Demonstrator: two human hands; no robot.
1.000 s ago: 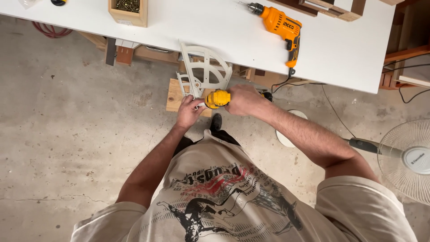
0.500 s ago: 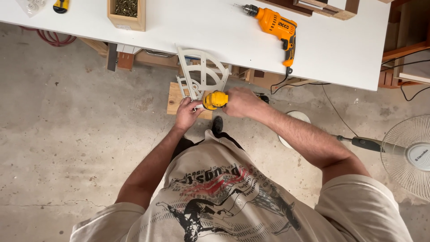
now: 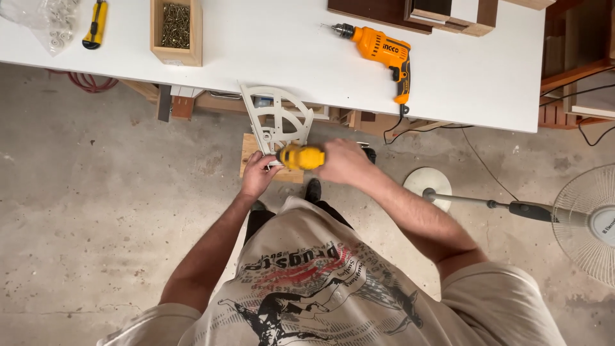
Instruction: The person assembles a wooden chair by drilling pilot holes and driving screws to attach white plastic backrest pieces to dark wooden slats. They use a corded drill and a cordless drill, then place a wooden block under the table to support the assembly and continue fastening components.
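My right hand [image 3: 346, 161] grips a yellow power driver [image 3: 300, 157], its nose pointing left toward a white fan-shaped bracket [image 3: 277, 122]. The bracket leans against the front edge of the white table [image 3: 269, 45] and stands over a small wooden block [image 3: 253, 148]. My left hand [image 3: 257, 176] pinches the bracket's lower corner beside the driver's tip. Whether the driver's tip touches the bracket is hidden by my fingers.
An orange corded drill [image 3: 384, 51], an open wooden box of screws [image 3: 176, 29], a yellow utility knife [image 3: 97, 24] and a bag of fittings [image 3: 48, 22] lie on the table. A pedestal fan [image 3: 589, 221] lies on the concrete floor at right.
The view has shifted slightly. Both hands stay at the bracket with the yellow driver; my right hand is blurred with small motion.
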